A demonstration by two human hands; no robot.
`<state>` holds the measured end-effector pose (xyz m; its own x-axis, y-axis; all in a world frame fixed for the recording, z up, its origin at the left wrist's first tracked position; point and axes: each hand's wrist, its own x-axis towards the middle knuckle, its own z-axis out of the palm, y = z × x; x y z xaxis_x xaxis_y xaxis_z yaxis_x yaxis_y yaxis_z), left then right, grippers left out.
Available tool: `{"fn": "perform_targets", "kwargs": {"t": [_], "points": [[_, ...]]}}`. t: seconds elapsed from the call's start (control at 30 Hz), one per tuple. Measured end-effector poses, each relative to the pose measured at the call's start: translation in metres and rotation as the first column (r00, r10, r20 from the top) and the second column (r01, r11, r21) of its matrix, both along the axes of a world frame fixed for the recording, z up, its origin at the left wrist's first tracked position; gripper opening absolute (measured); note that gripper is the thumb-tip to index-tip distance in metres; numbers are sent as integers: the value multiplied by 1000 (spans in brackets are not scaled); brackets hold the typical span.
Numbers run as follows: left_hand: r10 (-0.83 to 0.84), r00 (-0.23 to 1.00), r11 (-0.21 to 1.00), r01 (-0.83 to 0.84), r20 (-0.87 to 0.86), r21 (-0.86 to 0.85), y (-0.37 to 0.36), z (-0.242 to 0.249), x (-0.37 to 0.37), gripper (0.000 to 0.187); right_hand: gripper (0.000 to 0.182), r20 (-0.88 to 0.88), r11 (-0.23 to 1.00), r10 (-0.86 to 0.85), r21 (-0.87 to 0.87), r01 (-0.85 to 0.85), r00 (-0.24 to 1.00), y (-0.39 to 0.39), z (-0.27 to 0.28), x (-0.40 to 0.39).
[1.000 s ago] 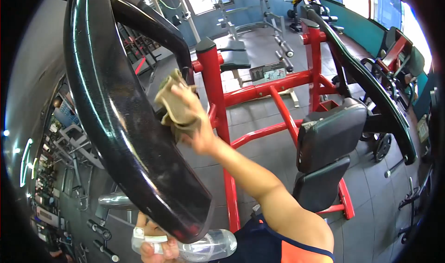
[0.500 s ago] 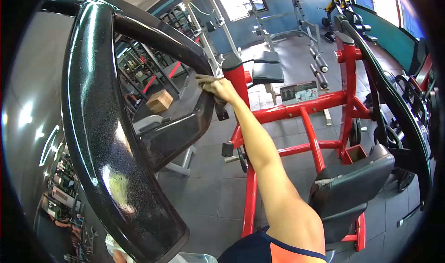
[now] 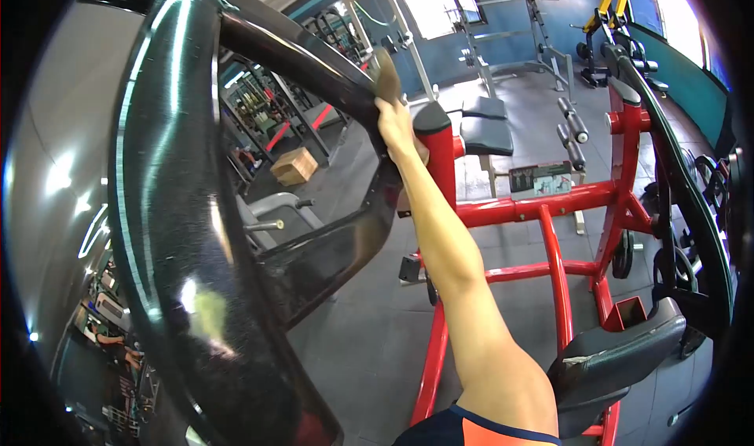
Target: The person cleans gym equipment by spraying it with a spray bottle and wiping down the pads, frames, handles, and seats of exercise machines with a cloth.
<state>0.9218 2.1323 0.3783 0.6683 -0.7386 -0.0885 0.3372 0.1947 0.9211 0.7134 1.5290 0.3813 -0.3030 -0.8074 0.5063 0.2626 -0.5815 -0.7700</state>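
My right hand (image 3: 397, 128) is at the end of my outstretched arm, against the inner corner of a glossy black machine frame (image 3: 169, 179). It is closed on a folded olive-brown cloth (image 3: 386, 77), which stands up past my fingers along the black bar. Part of the cloth is hidden behind the hand and the frame. Just right of my wrist rises a red post (image 3: 437, 155) with a dark cap. My left hand does not show.
A red machine frame (image 3: 565, 202) with a worn black seat pad (image 3: 620, 359) stands to the right. Beyond are a black bench (image 3: 485, 132), a wooden box (image 3: 294, 167) and racks. Weight plates (image 3: 624, 253) hang at the right. Another person's arm (image 3: 106, 336) shows at far left.
My right hand has moved slightly up and right in view, and the cloth now points upward rather than leftward. The whole view has shifted, with the surroundings lying further right and lower.
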Motion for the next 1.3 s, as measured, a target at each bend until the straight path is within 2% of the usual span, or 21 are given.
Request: {"fn": "perform_targets", "kwargs": {"t": [0.07, 0.13, 0.2, 0.23, 0.27, 0.33, 0.4, 0.43, 0.53, 0.57, 0.6, 0.67, 0.73, 0.8, 0.87, 0.9, 0.97, 1.0, 1.17, 1.2, 1.3], "points": [[12, 1000, 1000, -12, 1, 9, -4, 0, -1, 84, 50, -41, 872, -48, -490, 22, 998, 6, 17, 2], [18, 1000, 1000, -18, 6, 18, -7, -1, -2, 84, 50, -96, 794, -296, -578, 189, 950, 28, 2, -5], [14, 1000, 1000, -14, -1, 17, -5, -2, -3, 84, 49, -60, 898, -192, -413, 150, 980, 4, -57, -4], [8, 1000, 1000, -8, -4, 16, -4, -2, -3, 83, 46, 86, 999, 31, -39, -28, 996, -17, -93, 0], [4, 1000, 1000, -4, -4, 14, -4, -2, -2, 83, 44, 301, 913, 181, 301, -273, 936, -30, -123, 1], [-6, 1000, 1000, 6, -2, -5, -1, -2, -2, 83, 40, 613, 855, 278, 192, -481, 739, -24, -140, -9], [-12, 1000, 1000, 12, -10, -14, 3, -4, -2, 82, 39, 549, 958, 285, -137, -252, 786, 34, -77, -16], [-10, 1000, 1000, 10, -9, -18, 4, -3, -2, 82, 43, 533, 897, 411, -92, -432, 739, 55, -53, -24], [-32, 999, 999, 32, -7, -25, 6, -5, -2, 82, 50, 74, 940, 335, 37, -338, 939, 118, -21, 1], [-44, 999, 999, 44, -9, -29, 8, -7, -1, 81, 50, -540, 960, 274, 102, -261, 795, 122, -25, -1], [-64, 998, 998, 64, -18, -13, 9, -10, 2, 81, 46, -500, 974, -16, -203, -99, 866, 128, -45, 15], [-140, 990, 990, 140, -31, 16, 3, -17, 5, 81, 57, 15, 969, 243, 52, -243, 970, 188, -53, 17], [-290, 951, 853, 306, 105, -422, -36, -21, -27, 66, 65, 425, 906, 332, 105, -410, 842, 258, -64, 17], [-531, 847, 699, 445, 11, -560, -45, -31, -17, 82, 58, 532, 824, 513, -85, -560, 673, 349, -72, 11], [-625, 780, 654, 506, -23, -563, -41, -36, -11, 82, 58, 297, 740, 663, -404, -539, 687, 430, -57, 11], [-652, 758, 640, 539, -17, -547, -38, -40, -8, 76, 57, -85, 831, 411, -373, -412, 907, 448, -42, 6], [-694, 720, 611, 590, 1, -527, -33, -48, -1, 67, 55, -487, 889, 77, -362, -281, 870, 457, -10, 4], [-708, 706, 592, 610, 22, -526, -35, -50, -3, 63, 54, -520, 904, 94, -313, -292, 849, 451, 9, 7], [-778, 624, 492, 679, 75, -545, -44, -69, 3, 54, 52, -587, 810, -518, -571, 136, 622, 429, 108, 55], [-787, 614, 489, 682, 61, -544, -45, -75, 3, 53, 51, -567, 696, -703, -674, 248, 430, 426, 114, 65], [-813, 579, 462, 703, 58, -541, -47, -88, 4, 55, 54, -289, 470, -838, -814, 341, 463, 372, 163, 77]]}}
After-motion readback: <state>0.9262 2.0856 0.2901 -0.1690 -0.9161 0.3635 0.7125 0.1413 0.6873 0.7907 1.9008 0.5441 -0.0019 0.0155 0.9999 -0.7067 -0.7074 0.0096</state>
